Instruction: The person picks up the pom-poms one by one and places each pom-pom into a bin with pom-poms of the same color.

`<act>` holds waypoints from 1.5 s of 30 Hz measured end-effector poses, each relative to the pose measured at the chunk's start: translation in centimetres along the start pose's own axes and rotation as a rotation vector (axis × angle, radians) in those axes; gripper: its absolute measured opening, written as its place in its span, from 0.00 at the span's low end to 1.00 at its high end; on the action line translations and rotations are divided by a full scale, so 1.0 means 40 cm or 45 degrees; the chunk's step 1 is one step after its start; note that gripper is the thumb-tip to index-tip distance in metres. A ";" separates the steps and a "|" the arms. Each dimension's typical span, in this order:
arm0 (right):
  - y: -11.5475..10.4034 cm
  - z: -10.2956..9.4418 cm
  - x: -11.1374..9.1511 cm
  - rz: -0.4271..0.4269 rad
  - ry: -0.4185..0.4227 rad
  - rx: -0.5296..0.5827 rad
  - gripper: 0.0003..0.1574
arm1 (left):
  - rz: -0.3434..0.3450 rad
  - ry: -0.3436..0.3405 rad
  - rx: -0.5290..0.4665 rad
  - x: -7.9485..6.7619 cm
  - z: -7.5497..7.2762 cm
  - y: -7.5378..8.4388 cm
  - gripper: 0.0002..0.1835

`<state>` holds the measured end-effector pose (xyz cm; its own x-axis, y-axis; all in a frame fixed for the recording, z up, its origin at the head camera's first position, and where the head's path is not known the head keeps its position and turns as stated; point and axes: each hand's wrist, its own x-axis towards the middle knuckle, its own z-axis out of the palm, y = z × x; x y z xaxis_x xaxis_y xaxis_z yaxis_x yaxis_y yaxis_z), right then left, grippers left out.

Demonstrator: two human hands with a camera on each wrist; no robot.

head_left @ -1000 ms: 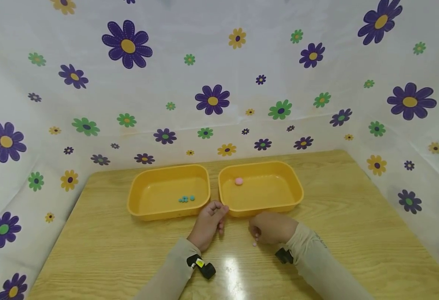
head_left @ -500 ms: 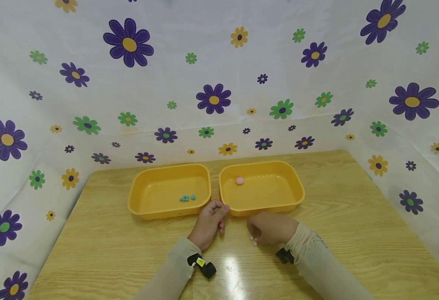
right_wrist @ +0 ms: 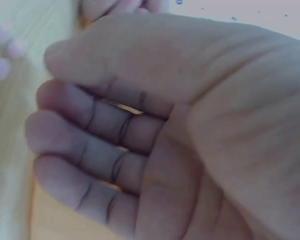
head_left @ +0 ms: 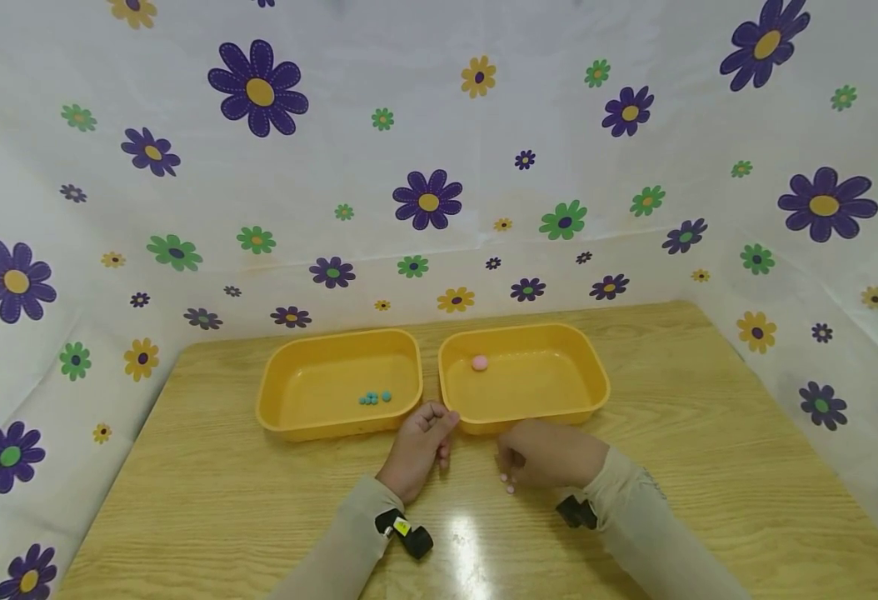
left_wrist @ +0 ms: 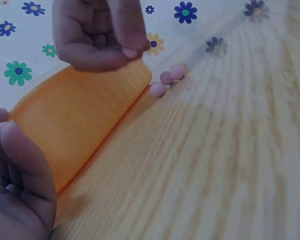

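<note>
Two yellow trays stand side by side. My left hand (head_left: 418, 446) holds the near left corner of the right tray (head_left: 532, 421), thumb and forefinger at the rim. In front of that tray my right hand (head_left: 547, 454) hovers low with bent fingers, thumb against the forefinger. Several small pink balls (head_left: 510, 490) lie on the table just beside its fingertips; the left wrist view shows three pink balls (left_wrist: 157, 90) close together. A pinkish bit shows under the right thumb tip there, and I cannot tell whether it is a ball or a fingertip.
A larger pink ball (head_left: 480, 362) sits inside the right tray. In the left tray (head_left: 274, 421) are several teal beads (head_left: 369, 398), most of them clustered. Flower-printed white cloth (head_left: 349, 150) encloses the back and sides of the wooden table (head_left: 207, 500).
Over the last second the pink balls shifted slightly left, out from the right fingertips. The right hand has then edged a little right and away from them. The left hand stays put.
</note>
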<state>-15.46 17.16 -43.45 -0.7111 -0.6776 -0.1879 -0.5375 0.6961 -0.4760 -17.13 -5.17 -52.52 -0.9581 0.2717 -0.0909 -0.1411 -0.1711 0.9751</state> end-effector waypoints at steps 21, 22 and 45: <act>0.023 -0.079 -0.023 0.018 0.887 -0.162 0.07 | 0.004 0.001 -0.007 -0.002 -0.003 -0.007 0.10; 0.024 -0.079 -0.022 0.026 0.894 -0.166 0.07 | 0.006 -0.001 -0.009 -0.002 -0.002 -0.007 0.10; 0.036 -0.059 0.001 0.114 0.918 -0.168 0.05 | -0.005 0.001 -0.008 0.000 -0.008 -0.003 0.10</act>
<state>-17.33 18.68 -42.12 -0.8517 -0.3240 0.4120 -0.4812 0.7949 -0.3697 -17.20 -5.45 -52.70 -0.9578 0.2713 -0.0948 -0.1462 -0.1761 0.9734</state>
